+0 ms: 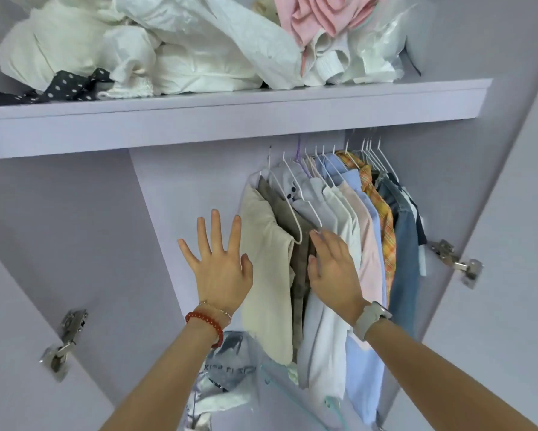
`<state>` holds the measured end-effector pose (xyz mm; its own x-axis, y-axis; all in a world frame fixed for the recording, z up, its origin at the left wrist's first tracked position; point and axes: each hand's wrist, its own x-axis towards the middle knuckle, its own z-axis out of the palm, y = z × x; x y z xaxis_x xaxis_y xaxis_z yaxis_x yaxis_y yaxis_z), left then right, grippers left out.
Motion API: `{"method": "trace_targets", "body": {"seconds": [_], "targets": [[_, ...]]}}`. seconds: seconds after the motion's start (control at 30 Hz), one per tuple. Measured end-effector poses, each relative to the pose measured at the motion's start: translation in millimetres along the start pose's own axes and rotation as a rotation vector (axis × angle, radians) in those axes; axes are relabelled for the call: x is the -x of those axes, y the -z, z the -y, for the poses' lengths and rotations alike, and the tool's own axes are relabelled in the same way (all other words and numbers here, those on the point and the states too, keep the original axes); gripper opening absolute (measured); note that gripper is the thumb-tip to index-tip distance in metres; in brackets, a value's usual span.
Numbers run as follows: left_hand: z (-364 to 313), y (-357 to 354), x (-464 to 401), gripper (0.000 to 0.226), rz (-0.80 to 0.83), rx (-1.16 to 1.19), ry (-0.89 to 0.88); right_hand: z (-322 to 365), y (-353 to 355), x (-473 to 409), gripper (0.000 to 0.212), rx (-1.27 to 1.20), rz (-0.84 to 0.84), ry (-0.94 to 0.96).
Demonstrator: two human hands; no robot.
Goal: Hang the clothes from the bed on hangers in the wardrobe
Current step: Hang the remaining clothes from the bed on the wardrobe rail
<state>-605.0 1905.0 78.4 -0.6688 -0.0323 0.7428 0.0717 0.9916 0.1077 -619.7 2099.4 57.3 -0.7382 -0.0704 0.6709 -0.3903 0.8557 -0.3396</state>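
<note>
In the head view, the left hand (219,269) is spread flat with straight fingers at centre frame, holding nothing, just left of the beige garment (266,275) at the near end of the row. The right hand (334,269) lies with relaxed, straight fingers against the hanging shirts (348,244), gripping nothing, apparently pressing them toward the right of the frame. A dozen or so garments already hang on white hangers (295,209) below the shelf (230,119), packed into the centre-right of the frame. The bed is out of sight, so how many clothes are left cannot be told. Judging by the crowded row, much of the hanging seems done, and the hands look to be making room.
</note>
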Motion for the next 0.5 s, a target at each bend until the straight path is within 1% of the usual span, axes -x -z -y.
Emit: {"method": "trace_targets", "body": {"seconds": [0.07, 0.13, 0.23, 0.37, 0.5], "targets": [[-12, -6, 36, 0.067, 0.096, 0.035, -0.028, -12, 18, 39, 0.048, 0.147, 0.061, -0.010], [-31, -7, 69, 0.063, 0.200, 0.078, -0.069, -24, 39, 81, 0.048, 0.259, 0.127, -0.078], [-74, -8, 118, 0.055, 0.338, 0.150, -0.166, -46, 80, 146, 0.048, 0.350, 0.214, -0.216], [-152, -6, 184, 0.057, 0.500, 0.302, -0.314, -75, 142, 244, 0.053, 0.346, 0.321, -0.506], [-244, 10, 251, 0.048, 0.782, 0.422, -0.558, -103, 208, 350, 0.068, 0.352, 0.309, -0.834]]}}
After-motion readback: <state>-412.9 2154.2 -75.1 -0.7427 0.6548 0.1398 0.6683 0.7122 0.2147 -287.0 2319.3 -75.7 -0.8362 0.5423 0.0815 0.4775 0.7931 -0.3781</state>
